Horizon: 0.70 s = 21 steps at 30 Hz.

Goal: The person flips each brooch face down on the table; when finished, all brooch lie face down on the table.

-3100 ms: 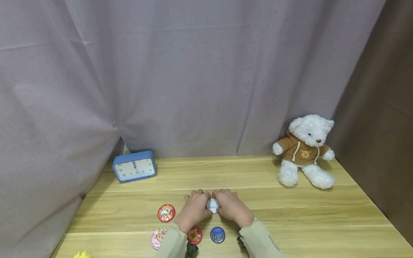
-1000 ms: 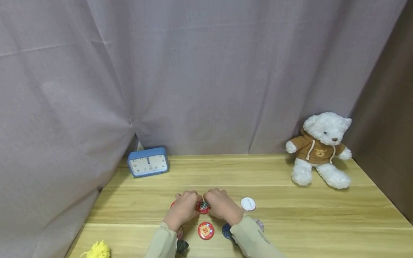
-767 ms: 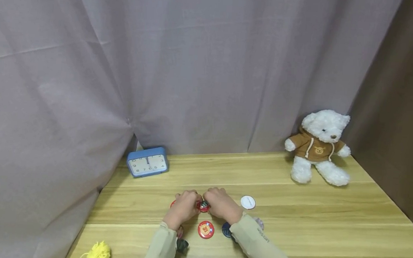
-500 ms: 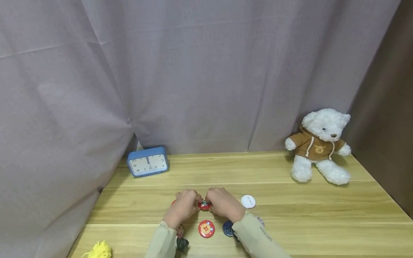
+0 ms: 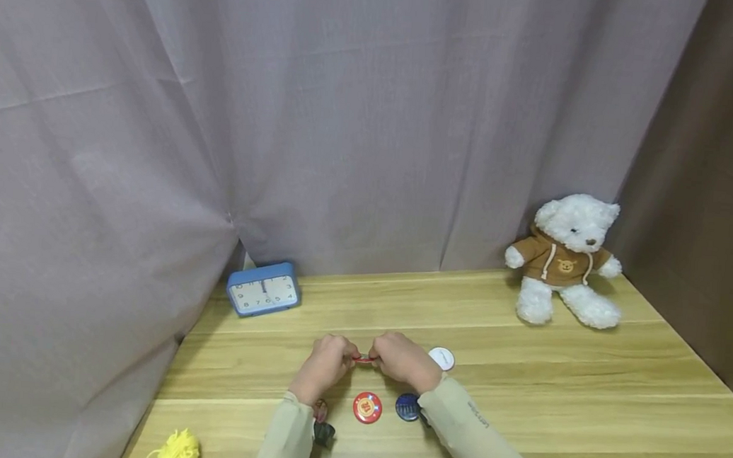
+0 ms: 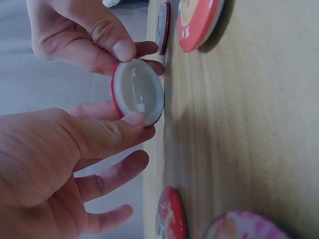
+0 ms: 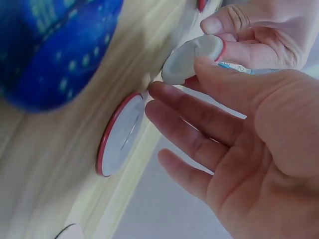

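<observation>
A red-rimmed pin badge (image 5: 364, 359) is held up between both hands, nearly edge-on in the head view. Its pale back with the pin clasp (image 6: 140, 99) faces the wrist cameras. My left hand (image 5: 325, 364) pinches one side between thumb and index finger, its other fingers spread loosely. On the opposite side, my right hand (image 5: 403, 361) pinches the rim with its thumb on the back. Just nearer lies a red badge (image 5: 367, 407) with a yellow centre, beside a dark blue badge (image 5: 407, 406). A badge lying back-up (image 5: 442, 358) is right of the right hand.
A pink badge (image 6: 246, 228) and another red badge (image 6: 171, 214) lie by the left hand. A blue clock (image 5: 263, 290) stands at the back left, a white teddy bear (image 5: 565, 264) at the back right. A yellow fluffy ball (image 5: 177, 450) sits front left.
About three seconds ago both hands held a badge showing white; a white-backed one now lies to the right. The red-rimmed badge, face visible a second ago, has been tilted edge-on.
</observation>
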Each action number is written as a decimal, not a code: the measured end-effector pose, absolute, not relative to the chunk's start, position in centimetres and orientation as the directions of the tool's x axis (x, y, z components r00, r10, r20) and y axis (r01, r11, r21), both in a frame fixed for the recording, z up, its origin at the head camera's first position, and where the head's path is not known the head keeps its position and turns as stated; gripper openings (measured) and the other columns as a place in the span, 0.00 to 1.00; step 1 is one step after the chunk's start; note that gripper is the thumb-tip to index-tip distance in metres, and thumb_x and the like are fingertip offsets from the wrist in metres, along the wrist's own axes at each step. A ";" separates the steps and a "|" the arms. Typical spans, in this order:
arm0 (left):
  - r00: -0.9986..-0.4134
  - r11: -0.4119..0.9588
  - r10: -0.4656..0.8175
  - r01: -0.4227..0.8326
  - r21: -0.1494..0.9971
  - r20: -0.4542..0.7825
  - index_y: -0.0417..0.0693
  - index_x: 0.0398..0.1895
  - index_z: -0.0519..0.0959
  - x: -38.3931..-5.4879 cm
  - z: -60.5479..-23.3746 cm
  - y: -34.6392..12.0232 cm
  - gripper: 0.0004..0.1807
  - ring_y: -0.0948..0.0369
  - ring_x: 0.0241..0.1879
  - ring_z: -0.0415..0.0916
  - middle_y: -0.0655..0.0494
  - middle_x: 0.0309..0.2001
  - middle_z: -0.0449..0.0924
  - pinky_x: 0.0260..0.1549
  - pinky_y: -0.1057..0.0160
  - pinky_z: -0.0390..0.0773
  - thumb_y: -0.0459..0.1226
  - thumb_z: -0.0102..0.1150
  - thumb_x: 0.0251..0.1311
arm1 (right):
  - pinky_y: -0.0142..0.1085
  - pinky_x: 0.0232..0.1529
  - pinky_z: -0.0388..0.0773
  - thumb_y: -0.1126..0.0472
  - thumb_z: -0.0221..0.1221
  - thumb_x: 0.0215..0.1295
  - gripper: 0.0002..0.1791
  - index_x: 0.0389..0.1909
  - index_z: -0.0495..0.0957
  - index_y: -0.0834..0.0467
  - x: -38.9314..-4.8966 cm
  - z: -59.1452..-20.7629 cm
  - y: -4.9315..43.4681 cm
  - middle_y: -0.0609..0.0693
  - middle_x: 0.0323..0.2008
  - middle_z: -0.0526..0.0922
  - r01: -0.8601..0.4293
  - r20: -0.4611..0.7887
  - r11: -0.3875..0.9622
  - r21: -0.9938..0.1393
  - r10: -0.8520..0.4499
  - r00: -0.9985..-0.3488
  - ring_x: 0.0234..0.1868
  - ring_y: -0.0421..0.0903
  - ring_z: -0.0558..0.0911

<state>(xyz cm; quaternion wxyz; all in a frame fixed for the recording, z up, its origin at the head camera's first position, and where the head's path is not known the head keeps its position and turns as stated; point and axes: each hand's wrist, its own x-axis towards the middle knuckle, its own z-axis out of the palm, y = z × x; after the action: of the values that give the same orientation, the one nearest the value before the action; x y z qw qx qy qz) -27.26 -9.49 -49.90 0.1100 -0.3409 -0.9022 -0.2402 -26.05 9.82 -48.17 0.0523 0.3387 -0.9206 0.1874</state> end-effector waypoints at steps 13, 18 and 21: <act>-0.789 0.697 0.483 0.609 0.378 0.380 0.48 0.26 0.89 -27.3 -49.2 -9.0 0.10 0.59 0.25 0.79 0.55 0.27 0.87 0.27 0.58 0.78 0.23 0.69 0.49 | 0.36 0.30 0.76 0.78 0.60 0.56 0.10 0.28 0.83 0.62 -26.3 -48.2 9.8 0.49 0.24 0.83 -0.618 0.272 0.689 -0.378 -0.556 -0.786 0.24 0.39 0.74; -0.794 0.698 0.467 0.601 0.389 0.390 0.48 0.26 0.89 -27.3 -49.3 -8.9 0.09 0.59 0.26 0.80 0.55 0.27 0.87 0.29 0.58 0.78 0.25 0.69 0.52 | 0.36 0.30 0.76 0.80 0.60 0.52 0.11 0.29 0.82 0.62 -26.2 -48.3 9.5 0.50 0.25 0.83 -0.618 0.288 0.679 -0.396 -0.547 -0.786 0.26 0.40 0.76; -0.790 0.690 0.466 0.606 0.395 0.399 0.47 0.26 0.88 -27.3 -49.3 -8.7 0.07 0.60 0.25 0.80 0.55 0.27 0.87 0.29 0.59 0.79 0.25 0.69 0.53 | 0.36 0.30 0.76 0.80 0.61 0.52 0.11 0.29 0.81 0.61 -26.2 -48.4 9.5 0.49 0.25 0.82 -0.617 0.295 0.684 -0.389 -0.542 -0.787 0.26 0.41 0.77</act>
<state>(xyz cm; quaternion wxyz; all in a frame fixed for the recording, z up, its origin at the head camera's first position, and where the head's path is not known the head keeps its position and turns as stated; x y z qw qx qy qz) -27.30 -8.66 -49.29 0.1347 -0.2947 -0.9094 -0.2608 -26.19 9.50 -48.44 0.0781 0.3171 -0.9142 0.2399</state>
